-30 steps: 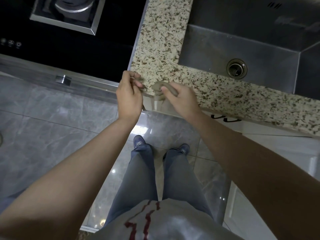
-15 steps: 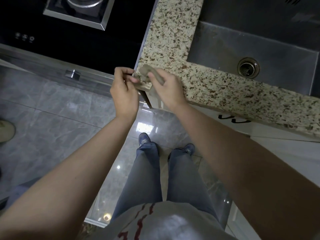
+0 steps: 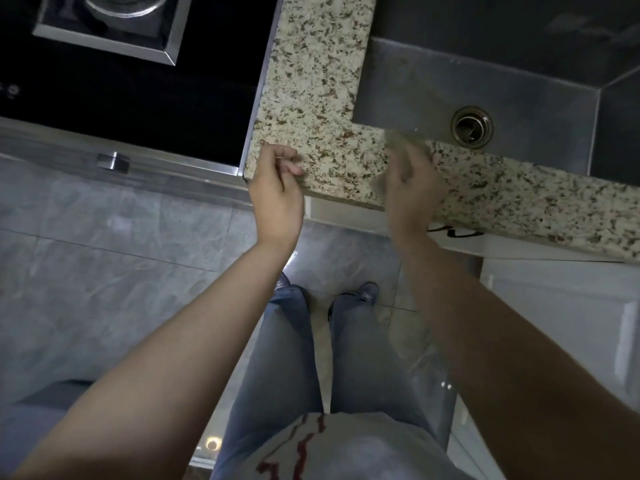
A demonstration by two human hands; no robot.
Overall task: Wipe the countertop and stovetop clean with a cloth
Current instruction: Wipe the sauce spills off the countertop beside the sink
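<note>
The speckled granite countertop [image 3: 311, 98] runs between the black glass stovetop [image 3: 156, 109] and the sink, and continues as a strip along the sink's front. My right hand [image 3: 414, 188] is motion-blurred and lies flat on a grey-brown cloth [image 3: 403, 143], pressing it onto that front strip. The cloth shows past my fingertips and beside my palm. My left hand [image 3: 277, 192] hovers at the countertop's front corner beside the stovetop, with its fingers curled and nothing in them.
A dark steel sink [image 3: 485, 84] with a round drain [image 3: 471, 126] lies at the right. A steel-framed burner [image 3: 114, 22] sits at the stovetop's far left. White cabinet fronts [image 3: 554, 306] stand below the counter, with grey floor tiles [image 3: 104, 254] and my legs beneath.
Both hands held the cloth at the counter corner. My left hand has let go, and my right hand has carried the cloth rightward onto the strip before the sink.
</note>
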